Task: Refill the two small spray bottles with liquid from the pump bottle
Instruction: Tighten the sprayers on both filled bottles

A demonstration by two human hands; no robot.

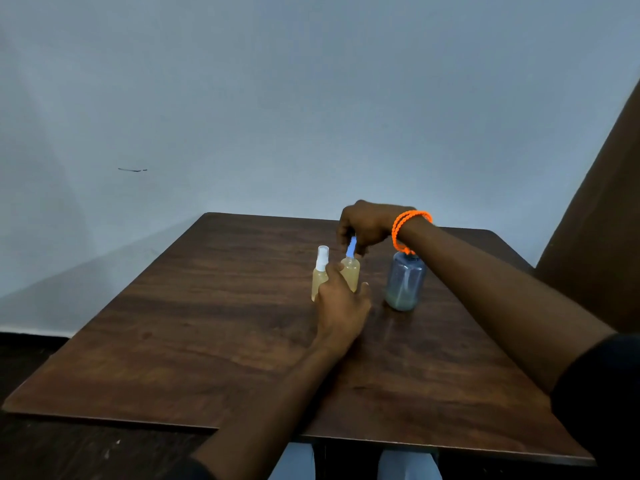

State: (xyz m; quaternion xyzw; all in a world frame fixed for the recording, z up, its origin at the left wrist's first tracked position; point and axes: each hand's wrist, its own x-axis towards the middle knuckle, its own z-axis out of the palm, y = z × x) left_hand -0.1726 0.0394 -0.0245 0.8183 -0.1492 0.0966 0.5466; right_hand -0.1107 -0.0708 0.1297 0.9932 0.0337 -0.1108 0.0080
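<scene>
Head view showed us seated at a dark wooden table (173,341), both forearms reaching toward three bottles standing upright near its far middle. Our left hand (341,306) wrapped the lower body of the nearer spray bottle (350,271), fingers and thumb curled round it, apparently to pin it to the tabletop so it would not turn or tip. Our right hand (363,225), with an orange coiled band (410,230) at the wrist, came down from above, and its fingertips pinched the blue-white spray head (351,247) at that bottle's neck. We judged this two-handed hold to be a twisting grip, one hand steadying and the other turning; whether the head was being screwed on or off we could not tell.

That bottle held pale yellowish liquid up to near its shoulder. The second spray bottle (320,275), white sprayer fitted, stood just beside it on the left, touching or nearly touching our left hand, and looked similarly full. Both being well filled, we judged the refilling to be far along.

The blue-grey pump bottle (405,284) stood near on the right, apart from both hands, its top hidden behind our right wrist, so we could not tell whether its pump was fitted. It seemed parked within easy reach yet clear of the work.
</scene>
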